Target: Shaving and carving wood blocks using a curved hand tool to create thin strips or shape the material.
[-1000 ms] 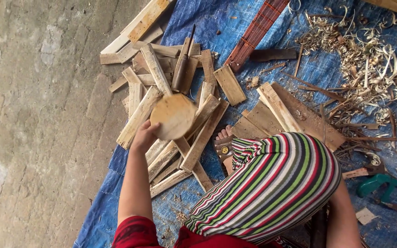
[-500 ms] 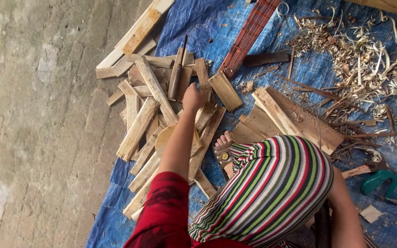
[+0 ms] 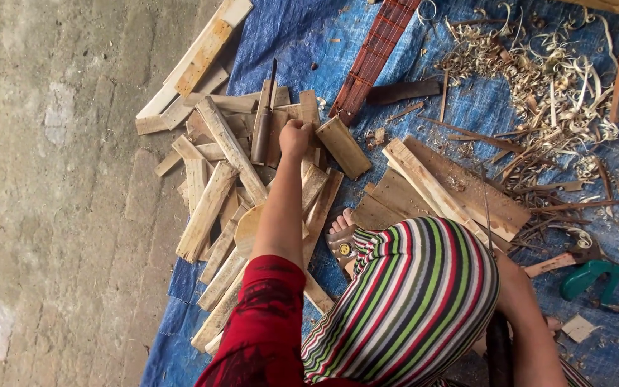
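Observation:
My left hand (image 3: 295, 136), at the end of a red sleeve, reaches out over a pile of pale wooden slats (image 3: 216, 201) on a blue tarp (image 3: 288, 36). Its fingers are closed over the top end of one slat (image 3: 311, 115) in the pile. A chisel with a wooden handle (image 3: 261, 125) lies just left of the hand. A round wooden disc (image 3: 247, 231) sits partly under my forearm. My right forearm (image 3: 524, 315) shows at the lower right; its hand is hidden behind the striped cloth (image 3: 410, 301) over my knee.
A sandalled foot (image 3: 342, 240) rests by the pile. A short block (image 3: 344, 147) and flat boards (image 3: 453, 186) lie to the right. Wood shavings (image 3: 539, 64), a red-brown carved lath (image 3: 375, 54) and a green-handled saw (image 3: 596, 276) lie further right. Bare concrete (image 3: 51, 193) is at left.
My left hand left the round disc and moved farther out to the top of the slat pile, where it has closed on a slat. The view shifted slightly.

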